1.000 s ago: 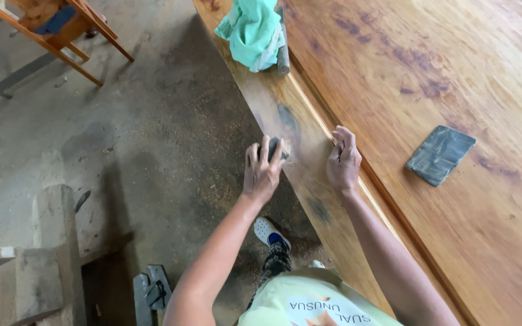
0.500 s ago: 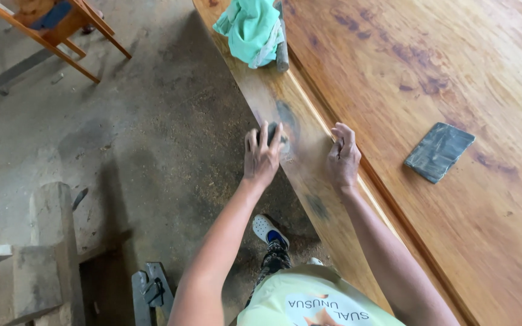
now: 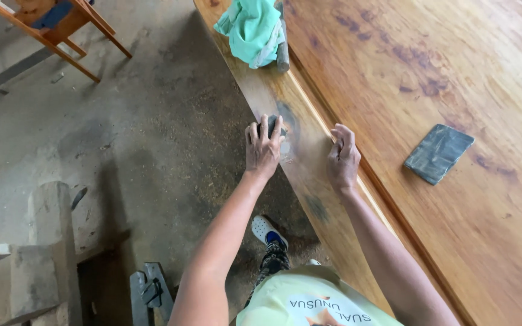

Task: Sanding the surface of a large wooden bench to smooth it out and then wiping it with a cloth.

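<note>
Left hand (image 3: 263, 148) clamps a dark sanding block (image 3: 271, 126) against the tabletop's sloped edge board (image 3: 309, 175); right hand (image 3: 344, 158), fingers curled and empty, braces on the ridge. Pale dust marks the worked patch; dark stains near and far look unsanded.

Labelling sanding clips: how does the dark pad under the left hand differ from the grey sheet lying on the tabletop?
The dark pad is pressed under the left hand against the slab's side face, mostly hidden. The grey sheet lies flat, untouched, fully visible, and shows larger. Both are dark grey and lie on wood.
</note>
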